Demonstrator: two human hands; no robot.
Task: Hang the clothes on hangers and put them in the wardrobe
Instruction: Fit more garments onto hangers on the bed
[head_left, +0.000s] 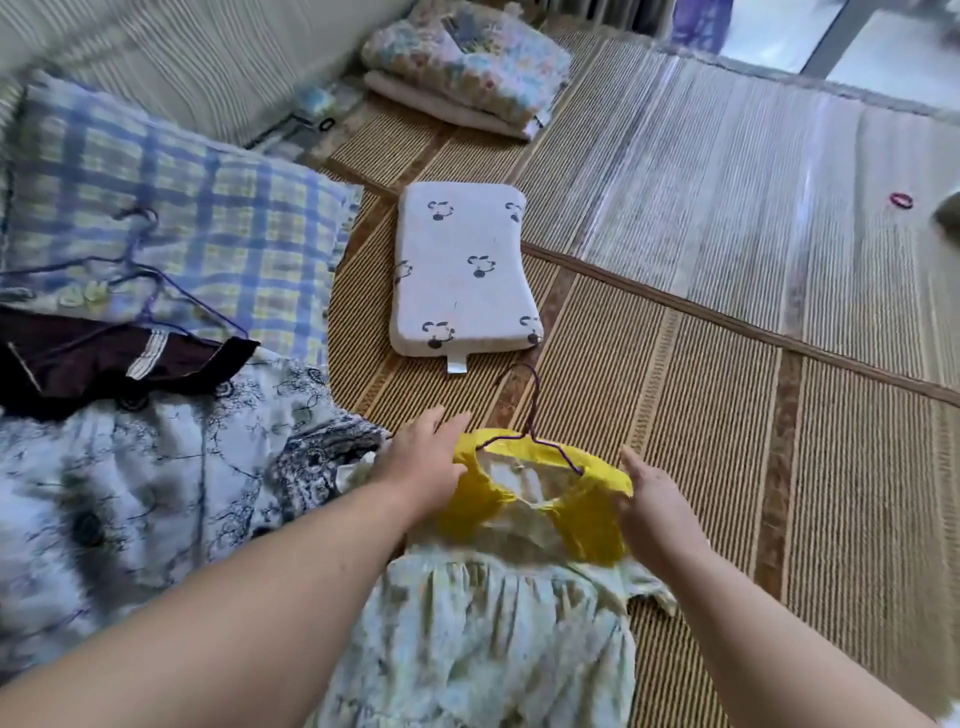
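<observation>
A small dress with a yellow top and pale floral skirt lies on the bamboo mat. A purple wire hanger sits inside its neck, hook pointing away from me. My left hand rests on the dress's left shoulder with fingers extended. My right hand touches the yellow right shoulder, and whether its fingers pinch the cloth is hidden. Spare purple hangers lie on the checked pillow. A dark garment and a patterned blue-grey garment lie at left.
A small white pillow with dark prints lies just beyond the hanger hook. Folded floral quilts sit at the far end. A pink hair tie lies on the mat at right. A striped headboard cushion runs along the upper left.
</observation>
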